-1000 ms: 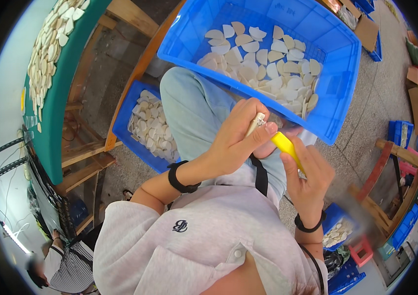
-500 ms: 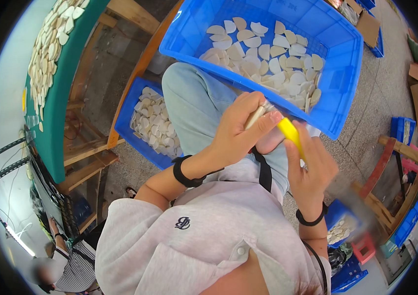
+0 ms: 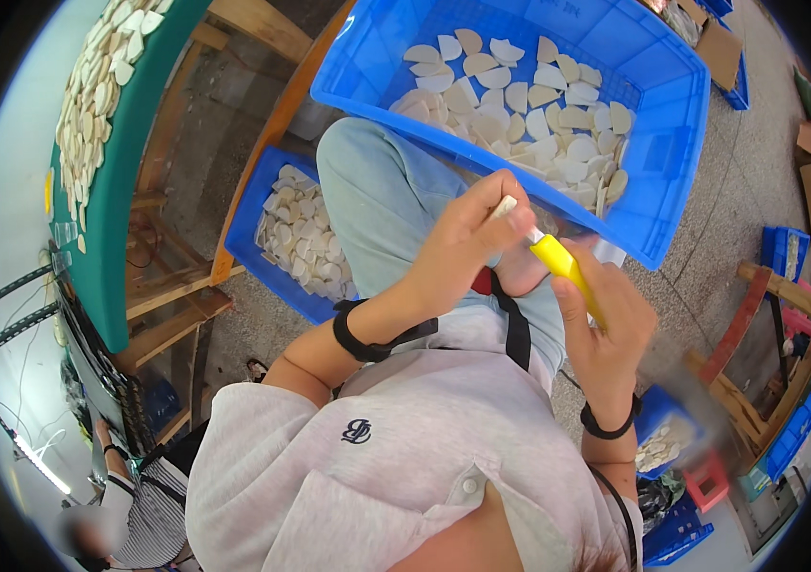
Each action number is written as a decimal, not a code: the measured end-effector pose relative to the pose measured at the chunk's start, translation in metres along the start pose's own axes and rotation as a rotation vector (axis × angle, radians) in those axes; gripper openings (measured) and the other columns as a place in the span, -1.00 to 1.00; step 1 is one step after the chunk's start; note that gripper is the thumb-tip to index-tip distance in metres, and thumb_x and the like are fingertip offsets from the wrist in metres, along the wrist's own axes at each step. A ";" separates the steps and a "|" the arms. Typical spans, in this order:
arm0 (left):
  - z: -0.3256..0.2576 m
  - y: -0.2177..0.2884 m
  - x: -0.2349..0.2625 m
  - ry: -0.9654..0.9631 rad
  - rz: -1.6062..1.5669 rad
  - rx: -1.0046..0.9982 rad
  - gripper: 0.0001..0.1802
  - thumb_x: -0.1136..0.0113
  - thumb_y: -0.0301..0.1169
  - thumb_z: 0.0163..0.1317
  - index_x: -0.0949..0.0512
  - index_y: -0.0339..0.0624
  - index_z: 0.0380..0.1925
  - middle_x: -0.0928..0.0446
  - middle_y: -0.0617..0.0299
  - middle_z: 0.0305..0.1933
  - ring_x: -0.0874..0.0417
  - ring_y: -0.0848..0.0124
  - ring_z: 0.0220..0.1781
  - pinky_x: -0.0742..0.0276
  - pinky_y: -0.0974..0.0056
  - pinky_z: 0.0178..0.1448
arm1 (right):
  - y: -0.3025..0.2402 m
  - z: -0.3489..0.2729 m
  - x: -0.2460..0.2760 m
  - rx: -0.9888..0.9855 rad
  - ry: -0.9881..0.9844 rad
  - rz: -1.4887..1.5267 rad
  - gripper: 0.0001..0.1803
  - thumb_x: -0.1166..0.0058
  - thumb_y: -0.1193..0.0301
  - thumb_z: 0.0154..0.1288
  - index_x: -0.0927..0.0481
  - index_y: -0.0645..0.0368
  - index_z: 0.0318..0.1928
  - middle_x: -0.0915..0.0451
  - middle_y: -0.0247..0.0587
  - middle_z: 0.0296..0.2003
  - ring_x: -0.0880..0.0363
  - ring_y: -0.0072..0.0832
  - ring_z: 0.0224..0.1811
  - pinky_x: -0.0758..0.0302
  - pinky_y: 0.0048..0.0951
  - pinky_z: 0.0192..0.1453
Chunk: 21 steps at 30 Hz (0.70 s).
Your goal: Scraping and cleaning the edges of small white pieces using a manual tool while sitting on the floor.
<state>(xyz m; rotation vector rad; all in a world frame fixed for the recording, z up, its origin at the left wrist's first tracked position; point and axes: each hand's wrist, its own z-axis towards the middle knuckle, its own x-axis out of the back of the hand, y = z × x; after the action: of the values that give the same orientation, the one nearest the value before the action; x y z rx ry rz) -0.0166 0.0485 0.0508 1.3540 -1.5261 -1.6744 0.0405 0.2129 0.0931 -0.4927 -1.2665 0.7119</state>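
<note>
My left hand [image 3: 467, 238] is closed, pinching a small cream-white flat piece [image 3: 505, 206] between thumb and fingers, most of it hidden. My right hand [image 3: 613, 310] grips a yellow-handled knife [image 3: 560, 261]. Its short metal blade end points at the piece, close to my left thumb; whether it touches cannot be told. Both hands are above my lap, near the front rim of a large blue bin [image 3: 668, 124]. Inside that bin many cream half-round pieces [image 3: 572, 148] lie scattered and heaped.
A smaller blue bin [image 3: 245, 224] of similar pieces stands on the floor left of my knee. More pieces [image 3: 101, 124] cover a green-edged table [image 3: 129, 181] at far left. Wooden frames [image 3: 744, 419] and other blue bins [image 3: 782, 250] stand at right. Another person [image 3: 153, 510] is at lower left.
The knife's yellow handle has drawn slightly back toward me, baring some of its metal end. The piece in my left hand has turned, its tip now pointing up between the fingers.
</note>
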 end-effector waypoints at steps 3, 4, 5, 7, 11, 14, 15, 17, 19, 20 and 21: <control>-0.003 0.003 -0.003 0.012 0.119 -0.039 -0.74 -0.02 -0.20 0.25 -0.31 -0.13 -0.44 -0.25 0.38 -0.43 -0.23 0.57 -0.34 -0.16 0.45 -0.24 | 0.002 0.001 -0.001 0.022 -0.018 -0.010 -0.69 -0.24 0.39 0.02 -0.60 0.18 -0.16 -0.47 -0.25 -0.59 -0.42 -0.39 -0.65 -0.31 -0.48 -0.58; -0.004 0.003 -0.004 0.020 0.087 0.000 -0.73 -0.11 -0.24 0.19 -0.30 -0.15 -0.48 -0.22 0.33 -0.45 -0.20 0.47 -0.35 -0.13 0.38 -0.24 | 0.002 0.000 -0.001 0.023 -0.020 -0.007 -0.69 -0.24 0.39 0.02 -0.60 0.18 -0.16 -0.47 -0.25 -0.59 -0.42 -0.39 -0.65 -0.31 -0.48 -0.58; -0.004 0.003 -0.004 0.018 0.085 0.002 -0.73 -0.11 -0.24 0.19 -0.30 -0.15 -0.48 -0.22 0.33 -0.45 -0.20 0.47 -0.35 -0.13 0.38 -0.24 | 0.002 0.001 0.000 0.027 -0.028 -0.018 -0.68 -0.24 0.38 0.02 -0.60 0.17 -0.16 -0.47 -0.26 -0.59 -0.41 -0.40 -0.66 -0.31 -0.48 -0.59; -0.005 0.001 -0.006 0.032 0.092 -0.013 -0.72 -0.10 -0.23 0.21 -0.30 -0.16 -0.48 -0.23 0.30 -0.46 -0.21 0.45 -0.35 -0.13 0.37 -0.24 | 0.001 0.001 0.002 0.029 -0.036 -0.030 -0.68 -0.25 0.37 0.01 -0.60 0.17 -0.17 -0.46 -0.27 -0.60 -0.41 -0.40 -0.67 -0.30 -0.49 -0.60; -0.006 0.003 -0.006 0.052 0.125 -0.015 -0.72 -0.09 -0.23 0.21 -0.31 -0.17 -0.48 -0.22 0.28 -0.49 -0.21 0.43 -0.37 -0.14 0.36 -0.26 | 0.002 0.000 0.003 0.063 -0.054 -0.106 -0.66 -0.25 0.36 0.00 -0.60 0.16 -0.16 -0.40 -0.31 -0.63 -0.35 -0.43 -0.70 -0.26 -0.47 -0.63; -0.006 0.003 -0.006 0.065 0.139 -0.029 -0.71 -0.09 -0.23 0.21 -0.32 -0.18 -0.50 -0.22 0.27 -0.52 -0.21 0.43 -0.39 -0.14 0.34 -0.30 | 0.002 0.000 0.003 0.083 -0.047 -0.134 -0.65 -0.25 0.36 0.00 -0.59 0.15 -0.15 -0.37 -0.33 -0.64 -0.33 -0.45 -0.71 -0.24 -0.46 -0.64; -0.006 0.002 -0.006 0.069 0.142 -0.030 -0.71 -0.10 -0.23 0.21 -0.32 -0.19 -0.51 -0.22 0.27 -0.53 -0.21 0.43 -0.41 -0.13 0.34 -0.32 | 0.002 0.000 0.003 0.095 -0.041 -0.141 -0.65 -0.25 0.35 0.00 -0.59 0.15 -0.14 -0.37 -0.33 -0.64 -0.33 -0.46 -0.71 -0.24 -0.46 -0.64; -0.007 0.001 -0.006 0.076 0.146 -0.030 -0.70 -0.10 -0.23 0.20 -0.32 -0.19 -0.52 -0.22 0.27 -0.54 -0.22 0.43 -0.42 -0.13 0.34 -0.34 | 0.002 -0.001 0.002 0.099 -0.041 -0.156 -0.65 -0.24 0.34 0.00 -0.59 0.14 -0.14 -0.37 -0.34 -0.64 -0.32 -0.46 -0.71 -0.23 -0.46 -0.64; -0.009 -0.001 -0.006 0.101 0.128 -0.031 -0.69 -0.10 -0.23 0.20 -0.32 -0.20 -0.53 -0.22 0.27 -0.55 -0.22 0.43 -0.43 -0.13 0.33 -0.35 | 0.003 -0.001 0.000 0.107 -0.043 -0.167 -0.64 -0.24 0.34 0.00 -0.59 0.14 -0.14 -0.37 -0.34 -0.63 -0.32 -0.46 -0.71 -0.23 -0.47 -0.64; -0.008 -0.001 -0.006 0.097 0.126 -0.030 -0.69 -0.10 -0.23 0.20 -0.32 -0.20 -0.53 -0.22 0.27 -0.55 -0.22 0.43 -0.43 -0.13 0.33 -0.35 | 0.003 -0.002 0.000 0.116 -0.030 -0.190 -0.64 -0.24 0.33 0.00 -0.59 0.13 -0.13 -0.36 -0.35 -0.63 -0.32 -0.47 -0.71 -0.22 -0.47 -0.64; -0.008 -0.001 -0.006 0.102 0.147 -0.032 -0.69 -0.11 -0.23 0.20 -0.33 -0.21 -0.54 -0.22 0.27 -0.56 -0.22 0.43 -0.43 -0.13 0.33 -0.35 | 0.002 -0.002 0.000 0.125 -0.018 -0.214 -0.64 -0.24 0.33 0.00 -0.59 0.13 -0.13 -0.36 -0.35 -0.63 -0.31 -0.47 -0.71 -0.22 -0.47 -0.64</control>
<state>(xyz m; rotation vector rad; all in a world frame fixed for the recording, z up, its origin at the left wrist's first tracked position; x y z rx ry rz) -0.0071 0.0506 0.0531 1.2590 -1.4959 -1.5105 0.0419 0.2148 0.0909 -0.2452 -1.2608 0.6111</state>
